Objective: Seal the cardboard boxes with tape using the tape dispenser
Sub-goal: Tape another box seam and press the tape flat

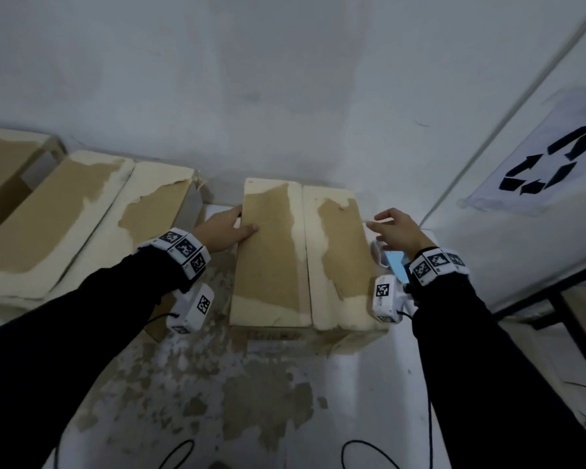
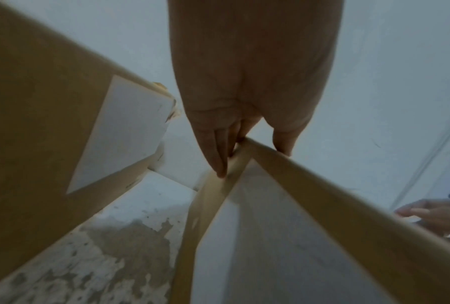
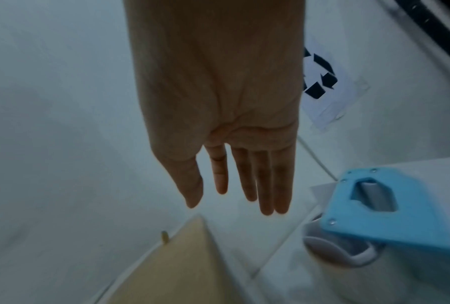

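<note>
1. While your left hand [image 1: 222, 231] rests against the left edge of the middle cardboard box [image 1: 300, 252], its thumb lies flat on the top flap and its fingers [image 2: 216, 152] reach straight down the side, so nothing is gripped.
2. Your right hand [image 1: 398, 231] hovers just beside the box's right edge, fingers [image 3: 257, 181] straight and slightly spread, holding nothing.
3. You have both top flaps of that box folded shut, meeting along a centre seam [image 1: 305, 255]; its contents cannot be seen.
4. Your tape dispenser [image 3: 382, 214], blue with a white roll under it, lies on the bench [image 1: 285, 401] just right of the box, below your right wrist and apart from the fingers.
5. To your left a larger box [image 1: 82, 225] stands on the bench with its flaps closed as well, and a third box [image 1: 4, 170] sits beyond it at the frame's edge.
6. On the wall to your right, a taped sheet with a recycling symbol [image 1: 552, 164] hangs.
</note>
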